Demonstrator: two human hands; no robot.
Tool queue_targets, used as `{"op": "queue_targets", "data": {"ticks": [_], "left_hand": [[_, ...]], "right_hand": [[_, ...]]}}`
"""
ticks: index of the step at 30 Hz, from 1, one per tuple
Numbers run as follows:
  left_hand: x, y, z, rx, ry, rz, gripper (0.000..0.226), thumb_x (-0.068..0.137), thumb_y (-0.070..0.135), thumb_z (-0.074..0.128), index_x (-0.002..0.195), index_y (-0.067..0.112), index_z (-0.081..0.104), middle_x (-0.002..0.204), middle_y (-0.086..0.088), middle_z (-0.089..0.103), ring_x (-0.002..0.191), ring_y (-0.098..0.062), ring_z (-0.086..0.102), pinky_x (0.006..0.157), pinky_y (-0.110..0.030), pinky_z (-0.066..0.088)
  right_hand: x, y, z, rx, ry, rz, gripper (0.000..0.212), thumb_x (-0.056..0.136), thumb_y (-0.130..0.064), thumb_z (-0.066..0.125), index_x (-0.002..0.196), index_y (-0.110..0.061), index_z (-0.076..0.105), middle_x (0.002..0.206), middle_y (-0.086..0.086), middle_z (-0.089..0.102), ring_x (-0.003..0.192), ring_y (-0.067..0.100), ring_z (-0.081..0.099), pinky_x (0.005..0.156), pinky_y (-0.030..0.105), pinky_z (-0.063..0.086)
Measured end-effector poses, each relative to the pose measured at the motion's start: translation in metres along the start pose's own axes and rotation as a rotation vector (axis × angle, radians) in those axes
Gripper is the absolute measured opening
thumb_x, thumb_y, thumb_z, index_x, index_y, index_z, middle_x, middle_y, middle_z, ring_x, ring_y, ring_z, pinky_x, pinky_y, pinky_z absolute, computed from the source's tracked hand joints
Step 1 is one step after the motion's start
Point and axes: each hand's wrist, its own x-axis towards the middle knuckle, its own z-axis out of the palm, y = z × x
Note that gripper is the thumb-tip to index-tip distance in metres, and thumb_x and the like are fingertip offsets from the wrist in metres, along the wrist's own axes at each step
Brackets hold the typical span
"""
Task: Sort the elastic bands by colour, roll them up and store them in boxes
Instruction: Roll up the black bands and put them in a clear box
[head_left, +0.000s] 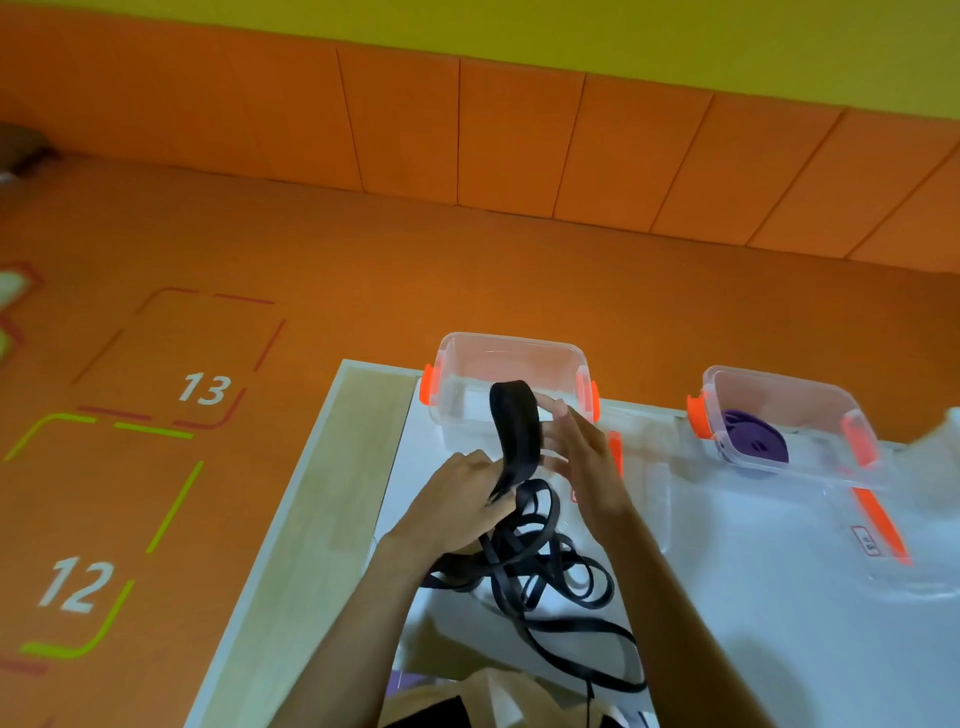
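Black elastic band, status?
Hands: left hand grips black flat elastic band below upright loop; right hand, fingers straight, at loop. Rest lies tangled on white table; clear orange-latched plastic box behind, lid off, nothing blocking.

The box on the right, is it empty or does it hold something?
Not empty: a rolled purple band lies inside the right box.

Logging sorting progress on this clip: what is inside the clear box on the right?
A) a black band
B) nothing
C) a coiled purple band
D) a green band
C: a coiled purple band lies in the right box, while the black band is outside the boxes, gripped by the left hand above the table.
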Motion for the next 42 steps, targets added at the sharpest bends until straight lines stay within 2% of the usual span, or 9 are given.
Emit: {"op": "queue_targets", "data": {"ticks": [6, 10, 13, 17, 21, 26, 32, 35, 42], "left_hand": [[-0.003, -0.001, -0.004, -0.389, -0.101, -0.100, 0.018, 0.099, 0.029, 0.054, 0.094, 0.043, 0.063, 0.092, 0.007, 0.074, 0.087, -0.015, 0.069, 0.088, -0.038, 0.057], [-0.002, 0.007, 0.001, -0.684, -0.090, -0.194, 0.021, 0.091, 0.038, 0.076, 0.109, 0.041, 0.064, 0.095, 0.005, 0.073, 0.089, -0.013, 0.069, 0.087, -0.025, 0.055], [0.002, 0.017, 0.002, -0.817, 0.058, -0.243, 0.041, 0.082, 0.057, 0.083, 0.113, 0.046, 0.059, 0.103, 0.022, 0.072, 0.098, -0.001, 0.068, 0.087, -0.022, 0.055], [0.011, 0.033, 0.000, -0.954, 0.340, -0.233, 0.033, 0.091, 0.054, 0.076, 0.118, 0.042, 0.061, 0.112, 0.013, 0.075, 0.109, -0.010, 0.072, 0.090, -0.025, 0.057], [0.013, 0.035, 0.003, -0.861, 0.458, -0.265, 0.022, 0.095, 0.048, 0.074, 0.113, 0.040, 0.066, 0.105, 0.014, 0.076, 0.102, -0.010, 0.073, 0.089, -0.033, 0.058], [0.011, 0.039, 0.000, -0.706, 0.428, -0.215, 0.035, 0.099, 0.045, 0.070, 0.133, 0.047, 0.062, 0.118, 0.030, 0.072, 0.110, 0.003, 0.069, 0.090, -0.011, 0.053], [0.012, 0.036, 0.004, -0.587, 0.327, -0.208, 0.055, 0.100, 0.037, 0.072, 0.152, 0.040, 0.053, 0.124, 0.022, 0.071, 0.115, 0.002, 0.066, 0.099, -0.020, 0.055], [0.010, 0.037, 0.007, -0.573, 0.412, -0.262, 0.052, 0.092, 0.043, 0.080, 0.140, 0.043, 0.060, 0.117, 0.024, 0.071, 0.111, 0.002, 0.067, 0.098, -0.020, 0.057], [0.012, 0.045, -0.002, -0.576, 0.580, -0.156, 0.032, 0.094, 0.041, 0.076, 0.125, 0.035, 0.070, 0.118, 0.022, 0.069, 0.117, -0.006, 0.066, 0.099, -0.019, 0.053]], "right_hand": [[0.001, 0.003, 0.000, 0.024, 0.080, -0.048, 0.043, 0.087, -0.047, 0.073, 0.126, -0.029, 0.073, 0.101, 0.011, 0.079, 0.099, 0.025, 0.077, 0.083, 0.035, 0.064], [0.001, 0.011, -0.002, -0.109, 0.219, -0.097, 0.015, 0.097, -0.023, 0.072, 0.110, -0.017, 0.078, 0.094, 0.004, 0.082, 0.092, 0.024, 0.080, 0.081, 0.046, 0.067], [0.001, 0.014, -0.003, -0.175, 0.293, -0.106, 0.009, 0.097, -0.014, 0.074, 0.092, -0.020, 0.076, 0.081, 0.002, 0.081, 0.077, 0.022, 0.079, 0.073, 0.043, 0.068], [-0.001, 0.019, -0.004, -0.147, 0.342, -0.093, 0.008, 0.098, -0.018, 0.075, 0.090, -0.017, 0.073, 0.080, 0.003, 0.080, 0.076, 0.021, 0.079, 0.071, 0.037, 0.068], [-0.003, 0.018, -0.004, -0.166, 0.283, -0.129, 0.008, 0.099, -0.020, 0.071, 0.092, -0.020, 0.073, 0.091, -0.001, 0.078, 0.084, 0.022, 0.080, 0.074, 0.036, 0.067], [-0.005, 0.008, -0.003, -0.281, 0.267, -0.133, 0.032, 0.096, -0.052, 0.068, 0.122, -0.033, 0.067, 0.104, -0.007, 0.078, 0.094, 0.012, 0.078, 0.070, 0.028, 0.065], [-0.004, 0.004, -0.008, -0.343, 0.332, -0.153, 0.017, 0.089, -0.024, 0.084, 0.102, -0.023, 0.074, 0.093, -0.011, 0.079, 0.082, 0.010, 0.078, 0.066, 0.024, 0.062], [-0.004, 0.002, -0.009, -0.211, 0.362, -0.125, 0.015, 0.090, -0.011, 0.081, 0.101, -0.016, 0.072, 0.089, -0.001, 0.080, 0.079, 0.020, 0.079, 0.073, 0.042, 0.067], [-0.004, -0.013, -0.005, 0.120, 0.315, -0.104, 0.020, 0.095, 0.000, 0.070, 0.108, -0.012, 0.062, 0.094, 0.024, 0.076, 0.091, 0.038, 0.077, 0.079, 0.041, 0.065]]}}
